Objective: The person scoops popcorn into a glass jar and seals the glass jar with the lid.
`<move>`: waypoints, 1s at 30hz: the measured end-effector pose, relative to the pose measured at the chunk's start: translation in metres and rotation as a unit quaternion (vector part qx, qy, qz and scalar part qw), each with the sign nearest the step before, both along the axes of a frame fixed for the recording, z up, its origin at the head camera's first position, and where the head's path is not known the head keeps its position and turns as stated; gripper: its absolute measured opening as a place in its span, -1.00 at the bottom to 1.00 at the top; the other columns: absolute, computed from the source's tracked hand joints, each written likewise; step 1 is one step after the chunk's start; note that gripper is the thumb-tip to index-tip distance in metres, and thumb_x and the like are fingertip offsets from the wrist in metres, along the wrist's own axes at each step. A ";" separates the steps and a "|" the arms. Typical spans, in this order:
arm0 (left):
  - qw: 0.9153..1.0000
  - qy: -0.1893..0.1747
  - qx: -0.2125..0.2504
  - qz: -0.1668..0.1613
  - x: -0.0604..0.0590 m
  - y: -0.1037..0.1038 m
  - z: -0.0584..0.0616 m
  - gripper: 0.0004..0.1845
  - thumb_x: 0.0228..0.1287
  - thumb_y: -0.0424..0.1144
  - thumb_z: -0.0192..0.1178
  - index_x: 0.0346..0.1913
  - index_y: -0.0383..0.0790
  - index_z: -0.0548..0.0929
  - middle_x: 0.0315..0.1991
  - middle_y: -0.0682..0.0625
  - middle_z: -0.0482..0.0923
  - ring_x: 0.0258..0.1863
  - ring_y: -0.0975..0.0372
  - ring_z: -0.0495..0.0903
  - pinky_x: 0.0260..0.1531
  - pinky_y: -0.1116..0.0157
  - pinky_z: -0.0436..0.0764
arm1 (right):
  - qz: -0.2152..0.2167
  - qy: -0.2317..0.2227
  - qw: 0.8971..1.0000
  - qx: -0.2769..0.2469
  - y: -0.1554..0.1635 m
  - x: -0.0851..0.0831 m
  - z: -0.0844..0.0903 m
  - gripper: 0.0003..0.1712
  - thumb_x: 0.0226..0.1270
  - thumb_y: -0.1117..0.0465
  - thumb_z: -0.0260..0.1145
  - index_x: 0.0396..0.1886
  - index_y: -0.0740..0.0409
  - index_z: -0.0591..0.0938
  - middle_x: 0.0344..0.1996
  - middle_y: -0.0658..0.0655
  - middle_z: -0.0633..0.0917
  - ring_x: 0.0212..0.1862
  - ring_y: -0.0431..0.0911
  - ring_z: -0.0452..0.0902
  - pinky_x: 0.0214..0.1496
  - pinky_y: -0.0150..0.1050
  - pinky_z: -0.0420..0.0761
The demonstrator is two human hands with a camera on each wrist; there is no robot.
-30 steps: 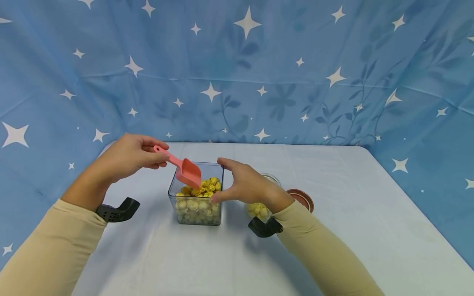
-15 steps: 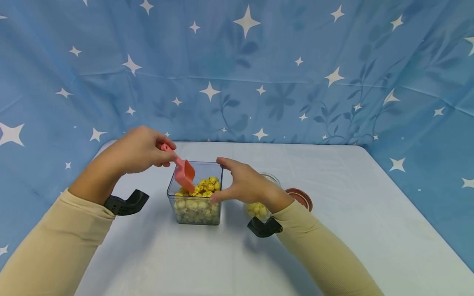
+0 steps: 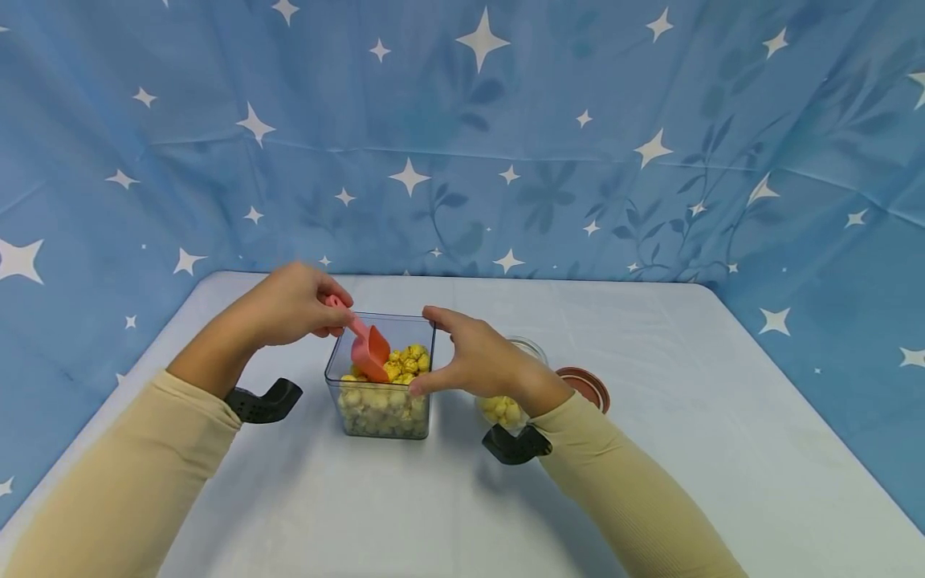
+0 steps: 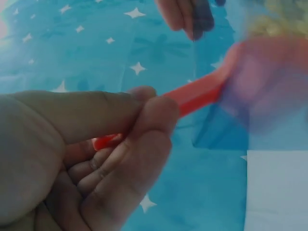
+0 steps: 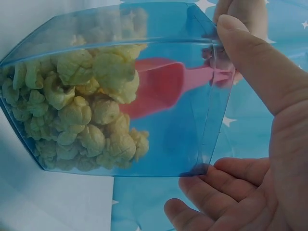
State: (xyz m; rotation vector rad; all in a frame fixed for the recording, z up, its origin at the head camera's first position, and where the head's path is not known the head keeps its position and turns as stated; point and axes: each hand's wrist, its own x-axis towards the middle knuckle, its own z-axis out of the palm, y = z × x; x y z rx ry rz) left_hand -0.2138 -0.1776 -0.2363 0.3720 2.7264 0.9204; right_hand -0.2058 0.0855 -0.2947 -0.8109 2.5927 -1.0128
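Observation:
A clear square container (image 3: pixel 340 365) (image 5: pixel 202 96) half full of yellow popcorn (image 3: pixel 405 363) (image 5: pixel 86 115) stands mid-table. My left hand (image 3: pixel 292 305) (image 4: pixel 96 154) pinches the handle of a pink scoop (image 3: pixel 367 349) (image 4: pixel 202 91) (image 5: pixel 159 86), whose bowl dips into the popcorn at the container's left side. My right hand (image 3: pixel 466 353) (image 5: pixel 255 120) grips the container's right wall, thumb on the far corner, fingers on the near side.
Behind my right wrist stand a glass jar (image 3: pixel 531 348) holding some popcorn and a reddish-brown lid (image 3: pixel 588 385). A white cloth covers the table (image 3: pixel 686 449). A blue star-patterned sheet (image 3: pixel 506 144) closes in the back and both sides.
My left hand has moved right and down, tipping the scoop steeper and pushing its bowl into the popcorn. My right hand and the container have stayed put.

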 end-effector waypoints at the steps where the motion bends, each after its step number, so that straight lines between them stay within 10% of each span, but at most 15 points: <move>1: 1.000 -0.006 0.008 0.002 -0.001 -0.002 -0.003 -0.63 0.40 -0.22 0.27 0.11 -0.43 0.64 -0.33 -0.07 0.72 -0.32 0.17 0.71 -0.19 0.13 0.69 | 0.001 0.000 1.000 -0.001 0.000 0.000 0.000 0.23 0.03 -0.14 0.61 0.57 0.18 0.17 0.50 0.11 0.27 0.47 -0.01 0.21 0.41 -0.03 0.35; 30: 0.986 -0.071 0.149 0.011 -0.008 -0.018 -0.032 -0.54 0.40 -0.27 0.28 0.21 -0.53 0.52 -0.22 -0.15 0.72 -0.24 0.14 0.72 -0.16 0.26 0.71 | -0.007 -0.006 1.000 -0.013 0.001 0.004 -0.005 0.23 0.03 -0.13 0.62 0.58 0.15 0.16 0.51 0.10 0.26 0.47 0.02 0.22 0.41 -0.04 0.34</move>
